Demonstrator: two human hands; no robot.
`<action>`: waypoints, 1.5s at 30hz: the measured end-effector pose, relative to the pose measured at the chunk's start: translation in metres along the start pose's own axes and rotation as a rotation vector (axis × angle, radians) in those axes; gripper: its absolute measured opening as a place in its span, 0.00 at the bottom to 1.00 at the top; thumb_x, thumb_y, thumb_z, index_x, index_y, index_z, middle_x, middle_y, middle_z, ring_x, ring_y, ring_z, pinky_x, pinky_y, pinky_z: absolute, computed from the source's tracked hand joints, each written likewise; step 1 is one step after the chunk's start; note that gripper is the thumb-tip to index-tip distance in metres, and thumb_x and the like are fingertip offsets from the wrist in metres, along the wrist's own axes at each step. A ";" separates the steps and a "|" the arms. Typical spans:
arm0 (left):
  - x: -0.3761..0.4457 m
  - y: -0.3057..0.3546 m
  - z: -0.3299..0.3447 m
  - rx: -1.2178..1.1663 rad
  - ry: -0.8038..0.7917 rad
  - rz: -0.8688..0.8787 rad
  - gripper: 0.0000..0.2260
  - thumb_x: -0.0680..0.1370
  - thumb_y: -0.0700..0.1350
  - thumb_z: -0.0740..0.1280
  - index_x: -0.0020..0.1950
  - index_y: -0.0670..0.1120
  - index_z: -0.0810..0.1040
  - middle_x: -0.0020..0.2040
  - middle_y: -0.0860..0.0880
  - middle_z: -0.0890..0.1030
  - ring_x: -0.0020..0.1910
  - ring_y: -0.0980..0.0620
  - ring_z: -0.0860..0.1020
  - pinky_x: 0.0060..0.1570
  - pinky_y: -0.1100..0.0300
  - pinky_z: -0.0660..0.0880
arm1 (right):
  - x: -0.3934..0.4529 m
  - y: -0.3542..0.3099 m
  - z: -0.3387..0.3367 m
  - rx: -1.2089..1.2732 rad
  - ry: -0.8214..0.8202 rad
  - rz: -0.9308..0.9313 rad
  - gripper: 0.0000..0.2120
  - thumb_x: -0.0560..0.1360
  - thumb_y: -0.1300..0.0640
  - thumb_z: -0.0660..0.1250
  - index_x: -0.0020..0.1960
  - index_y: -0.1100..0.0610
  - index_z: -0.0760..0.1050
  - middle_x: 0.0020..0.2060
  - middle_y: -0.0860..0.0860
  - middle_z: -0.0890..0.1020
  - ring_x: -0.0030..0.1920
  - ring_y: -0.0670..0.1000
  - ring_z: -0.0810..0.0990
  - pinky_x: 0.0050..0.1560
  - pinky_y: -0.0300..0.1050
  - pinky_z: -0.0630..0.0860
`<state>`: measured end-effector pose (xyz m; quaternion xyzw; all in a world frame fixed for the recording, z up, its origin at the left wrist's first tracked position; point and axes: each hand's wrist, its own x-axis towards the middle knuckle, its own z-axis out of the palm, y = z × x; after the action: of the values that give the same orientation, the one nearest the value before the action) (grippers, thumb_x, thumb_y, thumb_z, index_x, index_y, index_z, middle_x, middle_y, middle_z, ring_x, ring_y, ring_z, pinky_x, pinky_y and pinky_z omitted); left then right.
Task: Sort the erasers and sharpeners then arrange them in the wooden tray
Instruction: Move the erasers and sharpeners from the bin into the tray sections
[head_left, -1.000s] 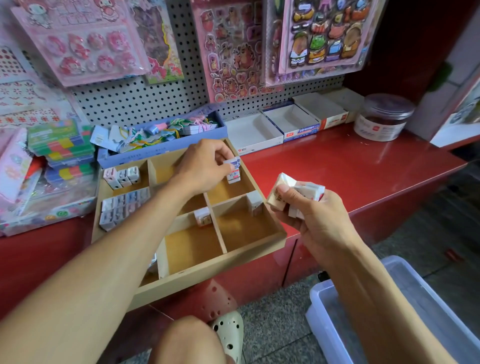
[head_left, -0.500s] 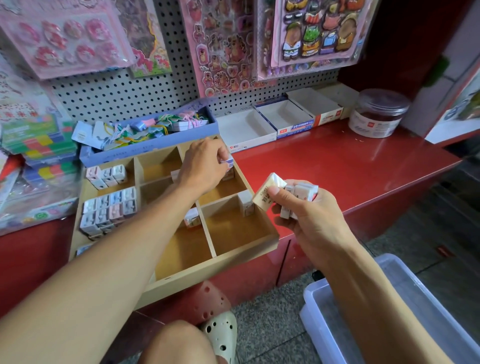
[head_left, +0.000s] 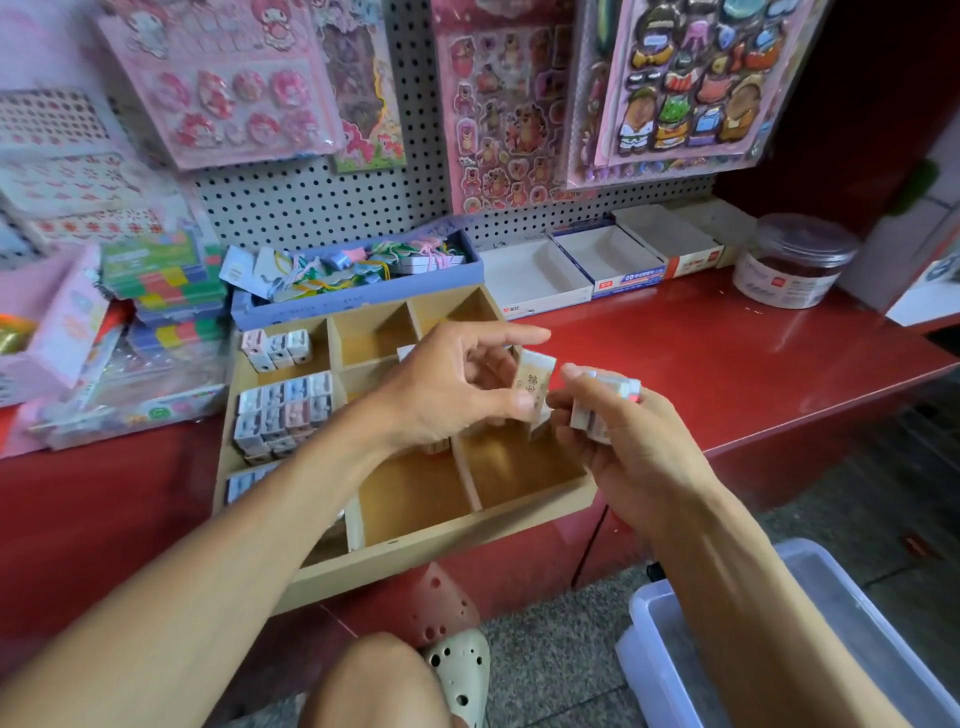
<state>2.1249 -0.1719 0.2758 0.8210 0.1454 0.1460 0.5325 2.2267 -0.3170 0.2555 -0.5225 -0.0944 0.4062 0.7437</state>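
Cream eraser (head_left: 531, 387) (left-hand (head_left: 457, 387) pinch)

Both hands hover low over the wooden tray (head_left: 415, 551), the left hand (head_left: 452, 389) and right hand (head_left: 623, 447) meeting above its right side and covering the middle cells. The two near compartments lie bare and reachable from above, while the left column is packed with sharpeners (head_left: 283, 410). Behind, the purple box (head_left: 358, 301) presses against the tray's back rim; the red counter (head_left: 727, 358) to the right lies open.
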 end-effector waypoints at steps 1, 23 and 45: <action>-0.002 -0.002 -0.007 0.034 0.042 -0.006 0.21 0.70 0.34 0.76 0.58 0.53 0.81 0.51 0.39 0.82 0.43 0.49 0.79 0.47 0.56 0.79 | 0.000 -0.002 0.003 0.040 0.033 0.031 0.09 0.75 0.57 0.73 0.48 0.62 0.77 0.38 0.58 0.80 0.32 0.48 0.79 0.30 0.37 0.77; 0.003 -0.065 -0.050 0.557 0.452 -0.311 0.16 0.65 0.46 0.81 0.45 0.52 0.76 0.36 0.55 0.76 0.37 0.53 0.76 0.38 0.59 0.71 | -0.007 0.014 0.010 0.348 -0.065 0.152 0.11 0.80 0.64 0.58 0.57 0.69 0.74 0.50 0.63 0.79 0.47 0.58 0.81 0.38 0.45 0.82; -0.015 0.011 0.013 -0.055 -0.050 -0.092 0.12 0.71 0.31 0.73 0.51 0.44 0.81 0.43 0.46 0.79 0.38 0.51 0.79 0.41 0.51 0.80 | -0.022 0.015 -0.010 0.017 -0.205 -0.051 0.16 0.73 0.54 0.67 0.54 0.65 0.81 0.46 0.59 0.85 0.43 0.50 0.82 0.43 0.39 0.79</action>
<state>2.1172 -0.1925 0.2793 0.8019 0.1657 0.1050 0.5644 2.2104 -0.3379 0.2451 -0.4694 -0.1800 0.4391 0.7446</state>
